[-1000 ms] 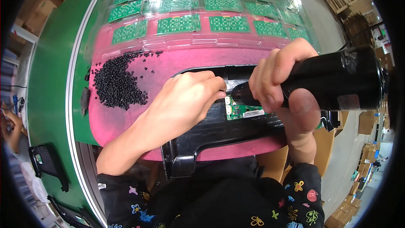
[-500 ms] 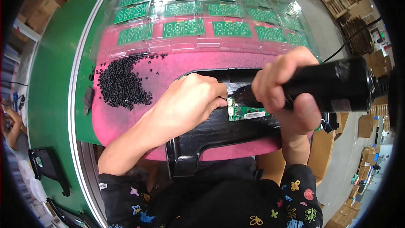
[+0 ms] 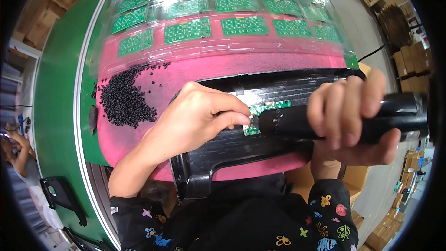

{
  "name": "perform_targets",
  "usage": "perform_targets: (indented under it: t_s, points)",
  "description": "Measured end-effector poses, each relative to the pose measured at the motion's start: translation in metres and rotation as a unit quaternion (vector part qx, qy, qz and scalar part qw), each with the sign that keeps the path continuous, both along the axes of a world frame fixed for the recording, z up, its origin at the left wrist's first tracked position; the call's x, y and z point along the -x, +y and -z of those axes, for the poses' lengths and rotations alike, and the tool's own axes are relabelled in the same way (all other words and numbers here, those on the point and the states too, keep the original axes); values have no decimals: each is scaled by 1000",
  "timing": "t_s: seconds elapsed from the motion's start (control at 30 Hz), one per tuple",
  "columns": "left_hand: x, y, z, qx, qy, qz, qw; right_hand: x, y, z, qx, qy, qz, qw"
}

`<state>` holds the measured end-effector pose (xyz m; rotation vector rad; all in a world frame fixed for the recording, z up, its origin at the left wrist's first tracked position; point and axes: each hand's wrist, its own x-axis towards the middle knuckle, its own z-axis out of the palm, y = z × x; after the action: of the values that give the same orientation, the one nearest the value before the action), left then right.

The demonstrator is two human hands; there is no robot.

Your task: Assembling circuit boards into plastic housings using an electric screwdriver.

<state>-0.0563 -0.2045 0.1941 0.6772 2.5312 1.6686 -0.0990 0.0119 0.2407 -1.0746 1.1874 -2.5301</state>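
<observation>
My right hand [image 3: 348, 116] wraps round a black cylindrical power screwdriver [image 3: 288, 123], held nearly level with its tip end pointing left. Below that tip lies a green circuit board [image 3: 272, 106], seated inside a long black plastic housing [image 3: 260, 153]; the tool covers part of the board. Thumb and forefinger of my left hand [image 3: 200, 116] are pinched together at the board's left edge, beside the tip. Whatever they grip is too small to make out. To the left, a heap of small black screws [image 3: 123, 97] lies on the pink mat [image 3: 186, 67].
Clear plastic trays [image 3: 209, 50] holding several green circuit boards stand beyond the mat. A small dark scrap [image 3: 93, 120] lies left of the heap. Another black housing [image 3: 65, 197] is on the green surface [image 3: 60, 111] at left, with another person's arm [image 3: 19, 151] beyond.
The screwdriver's tip has shifted nearer to me along the board's left edge, baring the board's far side. My right hand has moved right and its grip has turned. My left hand stays pinched.
</observation>
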Motion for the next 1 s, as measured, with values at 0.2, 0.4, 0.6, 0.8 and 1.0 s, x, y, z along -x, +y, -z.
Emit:
perform_targets:
  t_s: [0.2,0.4,0.6,0.8,1.0]
  points:
    - [-2,2,-3,11,-41,-80,996,-9,1,-5,-139,-78,-37,987]
    - [-3,-2,4,45,54,-78,994,-16,-8,-1,-131,-45,-52,989]
    - [-6,-1,7,42,89,-81,992,-8,-21,-2,-159,51,-146,975]
    - [-8,-8,-5,94,22,-45,994,-7,-22,-8,-242,77,-137,958]
    - [-8,-6,-6,206,3,-34,978,-10,-26,0,-139,24,-121,983]
